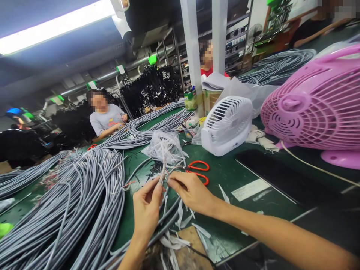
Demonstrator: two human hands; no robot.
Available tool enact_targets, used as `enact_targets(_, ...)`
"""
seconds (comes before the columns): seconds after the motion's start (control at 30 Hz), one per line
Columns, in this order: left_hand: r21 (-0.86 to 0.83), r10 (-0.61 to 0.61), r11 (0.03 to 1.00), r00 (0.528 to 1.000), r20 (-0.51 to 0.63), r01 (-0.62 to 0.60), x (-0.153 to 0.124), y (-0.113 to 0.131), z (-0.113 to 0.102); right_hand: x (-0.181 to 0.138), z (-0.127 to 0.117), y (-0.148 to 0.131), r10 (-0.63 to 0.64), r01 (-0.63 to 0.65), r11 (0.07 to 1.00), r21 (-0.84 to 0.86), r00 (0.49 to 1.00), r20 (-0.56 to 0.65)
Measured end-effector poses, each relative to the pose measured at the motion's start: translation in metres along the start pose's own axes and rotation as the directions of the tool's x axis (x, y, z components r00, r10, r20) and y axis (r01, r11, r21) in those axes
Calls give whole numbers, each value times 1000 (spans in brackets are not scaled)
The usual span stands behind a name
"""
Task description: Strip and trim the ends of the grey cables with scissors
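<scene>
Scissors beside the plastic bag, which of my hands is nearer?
Right. Your right hand is just in front of the scissors; your left hand is farther, to their left.

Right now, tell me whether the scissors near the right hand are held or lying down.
Lying down: the scissors rest on the green table, no fingers of the right hand through their red loops.

We see a long, bright lamp (59,24) under the grey ceiling (25,73), at the upper left. A metal pipe (108,76) passes along the back of the room. Two white posts (191,48) stand upright behind the green worktop (222,170), slightly tilted in our view. Behind them we find a metal rack (237,41) with many shelves, and, to its right, a pale wall (258,15).
</scene>
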State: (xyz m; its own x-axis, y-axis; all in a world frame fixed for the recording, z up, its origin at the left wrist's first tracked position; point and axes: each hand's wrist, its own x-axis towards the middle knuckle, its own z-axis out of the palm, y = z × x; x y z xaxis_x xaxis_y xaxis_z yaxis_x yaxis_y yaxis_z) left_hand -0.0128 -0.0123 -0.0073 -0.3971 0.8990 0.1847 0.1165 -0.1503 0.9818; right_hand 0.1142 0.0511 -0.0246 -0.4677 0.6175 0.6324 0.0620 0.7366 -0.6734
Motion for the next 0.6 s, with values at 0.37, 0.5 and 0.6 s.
enact_targets(0.37, -20, -27, 999, 999, 21, 27, -1, 2, 2, -2, 0, -1, -51, 49, 998, -25, 997, -53)
enact_targets(0.5, -3, -56, 998, 998, 34, 56, -2, 2, 4, -2, 0, -2, -32, 33, 999, 9, 999, -39)
enact_targets(0.6, 2, -59, 998, 998, 29, 59, -2, 3, 5, -2, -1, -3, -35, 35, 999, 19, 999, -35)
